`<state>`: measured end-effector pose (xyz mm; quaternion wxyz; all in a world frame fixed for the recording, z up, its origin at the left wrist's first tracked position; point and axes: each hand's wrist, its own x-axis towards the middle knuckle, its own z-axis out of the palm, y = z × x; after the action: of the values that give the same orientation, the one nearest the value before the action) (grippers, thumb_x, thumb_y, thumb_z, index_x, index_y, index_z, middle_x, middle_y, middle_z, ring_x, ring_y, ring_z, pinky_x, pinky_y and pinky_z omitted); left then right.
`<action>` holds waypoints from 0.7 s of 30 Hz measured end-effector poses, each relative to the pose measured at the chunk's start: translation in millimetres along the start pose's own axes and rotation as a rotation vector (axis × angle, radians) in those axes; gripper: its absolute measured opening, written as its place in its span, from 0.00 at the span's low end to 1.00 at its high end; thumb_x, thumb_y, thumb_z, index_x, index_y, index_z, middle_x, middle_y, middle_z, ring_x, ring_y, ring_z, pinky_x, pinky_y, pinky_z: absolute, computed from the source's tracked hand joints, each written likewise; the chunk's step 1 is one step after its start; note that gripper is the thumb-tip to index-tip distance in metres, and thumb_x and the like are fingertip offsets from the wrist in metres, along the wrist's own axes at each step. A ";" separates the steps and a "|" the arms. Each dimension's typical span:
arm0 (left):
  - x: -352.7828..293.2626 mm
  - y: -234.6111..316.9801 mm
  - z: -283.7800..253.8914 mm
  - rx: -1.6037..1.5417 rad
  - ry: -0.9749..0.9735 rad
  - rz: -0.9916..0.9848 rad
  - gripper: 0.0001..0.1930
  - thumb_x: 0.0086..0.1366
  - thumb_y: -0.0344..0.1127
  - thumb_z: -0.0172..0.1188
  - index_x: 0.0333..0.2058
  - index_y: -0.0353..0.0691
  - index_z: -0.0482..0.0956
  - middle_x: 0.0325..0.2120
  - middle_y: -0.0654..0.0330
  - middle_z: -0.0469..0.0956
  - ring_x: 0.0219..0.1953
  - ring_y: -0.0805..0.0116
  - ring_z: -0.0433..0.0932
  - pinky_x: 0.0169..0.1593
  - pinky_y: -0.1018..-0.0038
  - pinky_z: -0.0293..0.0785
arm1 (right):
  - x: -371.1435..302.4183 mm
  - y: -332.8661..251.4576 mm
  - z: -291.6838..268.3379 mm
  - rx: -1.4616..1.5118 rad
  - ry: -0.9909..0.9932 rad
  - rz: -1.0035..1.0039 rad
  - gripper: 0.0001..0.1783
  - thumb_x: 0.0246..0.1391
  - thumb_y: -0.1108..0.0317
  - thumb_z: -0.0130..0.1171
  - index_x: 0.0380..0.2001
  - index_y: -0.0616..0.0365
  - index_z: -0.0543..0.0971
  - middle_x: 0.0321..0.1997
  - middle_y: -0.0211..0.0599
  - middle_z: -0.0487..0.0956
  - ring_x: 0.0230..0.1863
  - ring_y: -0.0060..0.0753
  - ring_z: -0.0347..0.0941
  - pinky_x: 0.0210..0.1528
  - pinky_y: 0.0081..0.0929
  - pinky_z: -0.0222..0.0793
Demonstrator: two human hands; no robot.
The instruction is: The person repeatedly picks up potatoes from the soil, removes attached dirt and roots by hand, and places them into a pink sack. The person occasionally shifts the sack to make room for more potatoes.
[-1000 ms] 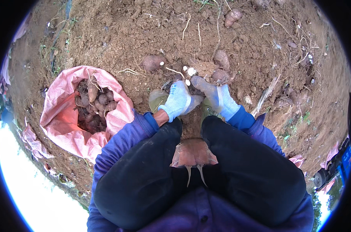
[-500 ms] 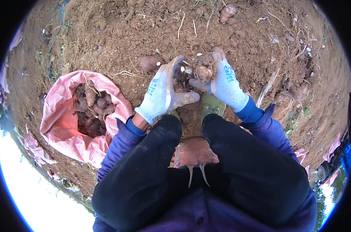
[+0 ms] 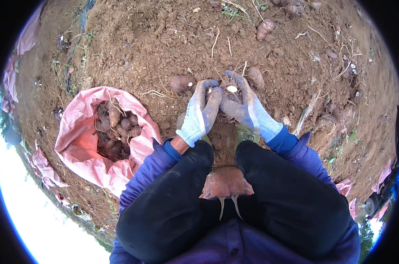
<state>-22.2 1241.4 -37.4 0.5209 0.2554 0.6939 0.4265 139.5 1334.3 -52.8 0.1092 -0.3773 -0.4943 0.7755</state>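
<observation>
Our gloved left hand (image 3: 202, 113) and right hand (image 3: 245, 109) cup a soil-caked tuber (image 3: 223, 103) between them, fingers curled around it, beside the pink sack (image 3: 83, 149)

left hand (image 3: 201, 113): pale blue-grey glove, soil-stained
right hand (image 3: 247, 110): same pale blue glove, darker blue fingertips
sack (image 3: 83, 152), left: pink mesh weave
tubers (image 3: 116, 127) in sack: brown, purplish
soil (image 3: 155, 44): reddish brown
sleeves (image 3: 291, 147): blue-violet
trousers (image 3: 177, 207): near black

A soil-caked brown tuber (image 3: 231, 97) with a pale cut end sits cupped between both gloved palms.
</observation>
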 end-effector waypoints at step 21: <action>31.0 -0.1 -100.8 1.172 -0.020 0.414 0.28 0.65 0.42 0.74 0.58 0.36 0.75 0.69 0.49 0.74 0.73 0.50 0.69 0.74 0.52 0.64 | -3.4 -23.0 -106.8 -1.289 0.009 -0.139 0.47 0.59 0.37 0.71 0.75 0.48 0.69 0.59 0.57 0.80 0.55 0.59 0.83 0.53 0.49 0.81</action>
<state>-127.1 1233.3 -43.7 0.2071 0.6322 0.7438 0.0644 211.1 1416.8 -55.8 -0.0870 -0.3375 -0.8835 0.3129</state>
